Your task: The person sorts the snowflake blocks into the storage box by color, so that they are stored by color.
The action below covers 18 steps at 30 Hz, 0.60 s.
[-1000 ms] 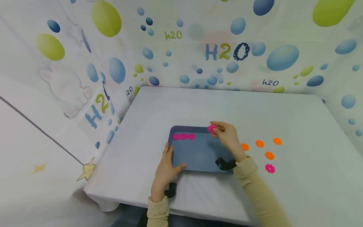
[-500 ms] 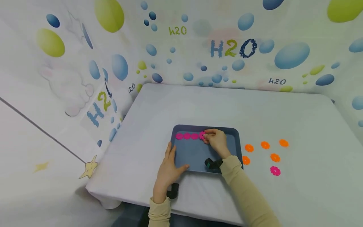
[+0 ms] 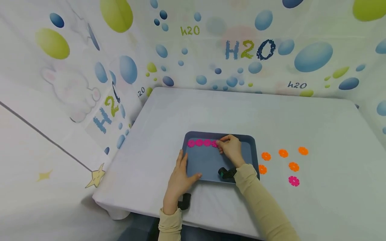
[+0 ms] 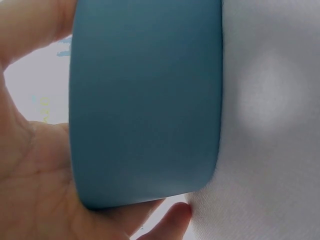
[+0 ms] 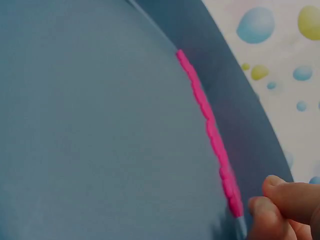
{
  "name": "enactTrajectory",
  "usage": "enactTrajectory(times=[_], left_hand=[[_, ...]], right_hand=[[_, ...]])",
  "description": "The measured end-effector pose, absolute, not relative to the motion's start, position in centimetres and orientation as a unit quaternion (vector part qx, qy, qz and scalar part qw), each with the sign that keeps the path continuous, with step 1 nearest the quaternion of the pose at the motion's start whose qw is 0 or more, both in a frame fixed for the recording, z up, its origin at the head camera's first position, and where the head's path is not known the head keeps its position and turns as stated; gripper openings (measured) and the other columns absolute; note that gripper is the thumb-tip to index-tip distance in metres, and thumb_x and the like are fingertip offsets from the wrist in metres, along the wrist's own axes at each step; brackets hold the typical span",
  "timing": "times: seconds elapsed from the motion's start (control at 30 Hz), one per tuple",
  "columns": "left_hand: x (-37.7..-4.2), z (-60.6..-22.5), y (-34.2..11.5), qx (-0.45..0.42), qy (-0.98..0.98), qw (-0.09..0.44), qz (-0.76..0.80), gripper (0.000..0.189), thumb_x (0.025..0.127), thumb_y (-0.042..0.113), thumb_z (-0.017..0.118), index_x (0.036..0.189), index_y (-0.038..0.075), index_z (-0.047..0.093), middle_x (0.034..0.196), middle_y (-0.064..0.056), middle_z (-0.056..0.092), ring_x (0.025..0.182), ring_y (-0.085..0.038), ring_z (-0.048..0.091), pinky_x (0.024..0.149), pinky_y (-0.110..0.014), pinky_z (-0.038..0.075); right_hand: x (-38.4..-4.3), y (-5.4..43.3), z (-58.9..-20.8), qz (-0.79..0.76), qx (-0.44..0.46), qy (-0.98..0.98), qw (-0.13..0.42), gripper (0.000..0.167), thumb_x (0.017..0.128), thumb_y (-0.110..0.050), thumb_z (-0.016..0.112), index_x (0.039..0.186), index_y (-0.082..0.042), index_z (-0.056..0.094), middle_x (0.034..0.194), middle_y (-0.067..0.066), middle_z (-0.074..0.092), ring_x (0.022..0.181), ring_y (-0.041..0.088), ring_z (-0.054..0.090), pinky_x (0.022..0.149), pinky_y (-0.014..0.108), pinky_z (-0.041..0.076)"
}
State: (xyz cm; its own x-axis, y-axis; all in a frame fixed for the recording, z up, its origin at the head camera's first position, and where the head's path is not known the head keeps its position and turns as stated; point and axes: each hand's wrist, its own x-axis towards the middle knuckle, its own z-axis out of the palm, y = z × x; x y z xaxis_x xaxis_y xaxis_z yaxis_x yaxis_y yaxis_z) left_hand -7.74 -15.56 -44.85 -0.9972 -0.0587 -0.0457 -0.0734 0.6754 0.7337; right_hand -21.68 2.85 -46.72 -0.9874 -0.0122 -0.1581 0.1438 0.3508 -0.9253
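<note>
In the head view, a shallow blue-grey baking tray [image 3: 208,164] lies on the white table. Several pink flower-shaped discs [image 3: 199,143] form a row along its back wall, starting from the left corner. My right hand [image 3: 231,150] is at the row's right end, fingers curled, fingertips right at the last pink disc [image 3: 214,144] and partly covering it. The right wrist view shows the pink row [image 5: 210,125] flat beside the wall, with a narrow gap to the fingertips [image 5: 272,182]. My left hand [image 3: 178,180] rests against the tray's near left corner, fingers straight along its side, thumb at the front rim.
Right of the tray lie several orange discs [image 3: 283,153] and a single pink disc [image 3: 294,181]. Dark wrist cameras [image 3: 226,173] are worn on both arms. A cloth [image 3: 193,60] printed with bubbles rises behind the table.
My right hand has moved left and lowered the pink disc to the end of the row; its fingertips now sit beside it. My left hand has stayed at the tray's corner.
</note>
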Motion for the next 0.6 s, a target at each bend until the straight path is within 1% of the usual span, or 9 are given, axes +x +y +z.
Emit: enactTrajectory(times=[0.17, 0.3, 0.37, 0.4, 0.47, 0.53, 0.6], left_hand=[[-7.7, -45.0, -15.3, -0.037, 0.916, 0.014, 0.4, 0.09, 0.084, 0.03, 0.075, 0.15, -0.004, 0.026, 0.163, -0.018, 0.01, 0.144, -0.043, 0.027, 0.108, -0.057, 0.035], [-7.6, -44.9, -15.1, -0.037, 0.916, 0.009, 0.398, 0.089, 0.084, 0.03, 0.075, 0.15, -0.004, 0.027, 0.163, -0.018, 0.01, 0.144, -0.043, 0.027, 0.108, -0.057, 0.035], [-7.6, -44.8, -15.1, -0.034, 0.917, 0.007, 0.398, 0.089, 0.084, 0.029, 0.076, 0.15, -0.005, 0.027, 0.163, -0.019, 0.01, 0.144, -0.044, 0.027, 0.108, -0.058, 0.036], [-7.6, -44.7, -15.1, -0.034, 0.917, 0.007, 0.398, 0.089, 0.084, 0.029, 0.075, 0.15, -0.005, 0.027, 0.163, -0.019, 0.01, 0.144, -0.044, 0.027, 0.108, -0.058, 0.036], [-7.6, -44.7, -15.1, -0.033, 0.916, 0.005, 0.399, 0.088, 0.084, 0.029, 0.076, 0.149, -0.006, 0.027, 0.163, -0.019, 0.01, 0.144, -0.044, 0.027, 0.108, -0.058, 0.035], [-7.6, -44.7, -15.2, -0.034, 0.917, 0.003, 0.398, 0.088, 0.084, 0.028, 0.076, 0.149, -0.006, 0.028, 0.163, -0.019, 0.01, 0.144, -0.044, 0.027, 0.108, -0.057, 0.036], [-7.6, -44.7, -15.3, -0.037, 0.917, 0.003, 0.398, 0.088, 0.084, 0.029, 0.076, 0.149, -0.006, 0.028, 0.163, -0.018, 0.009, 0.144, -0.044, 0.026, 0.108, -0.057, 0.036]], right_hand=[[-21.1, 3.9, -45.6, -0.594, 0.043, 0.802, 0.049, 0.021, 0.089, -0.019, 0.071, 0.1, -0.003, 0.063, 0.07, 0.005, 0.067, 0.053, 0.011, 0.061, 0.053, 0.026, 0.053], [-20.4, 5.6, -43.9, -0.612, 0.032, 0.79, 0.019, 0.02, 0.09, -0.02, 0.069, 0.1, -0.003, 0.063, 0.074, 0.009, 0.068, 0.062, 0.022, 0.066, 0.06, 0.033, 0.057], [-20.0, 7.0, -43.2, -0.63, 0.031, 0.776, 0.002, 0.02, 0.092, -0.017, 0.067, 0.102, -0.001, 0.063, 0.079, 0.009, 0.07, 0.068, 0.024, 0.07, 0.065, 0.033, 0.059], [-19.8, 7.7, -42.9, -0.639, 0.033, 0.768, -0.006, 0.021, 0.093, -0.015, 0.065, 0.105, 0.001, 0.062, 0.082, 0.008, 0.07, 0.071, 0.022, 0.071, 0.068, 0.033, 0.059], [-19.1, 9.5, -42.5, -0.653, 0.036, 0.756, -0.021, 0.022, 0.095, -0.012, 0.061, 0.111, 0.004, 0.06, 0.087, 0.004, 0.071, 0.076, 0.014, 0.072, 0.074, 0.03, 0.059], [-18.3, 11.6, -42.3, -0.654, 0.045, 0.754, -0.045, 0.024, 0.097, -0.01, 0.058, 0.115, 0.006, 0.059, 0.092, 0.001, 0.072, 0.079, 0.005, 0.071, 0.077, 0.024, 0.058], [-17.3, 13.8, -42.1, -0.637, 0.059, 0.765, -0.071, 0.025, 0.098, -0.01, 0.055, 0.116, 0.006, 0.059, 0.094, -0.004, 0.071, 0.081, -0.003, 0.068, 0.078, 0.018, 0.055]])
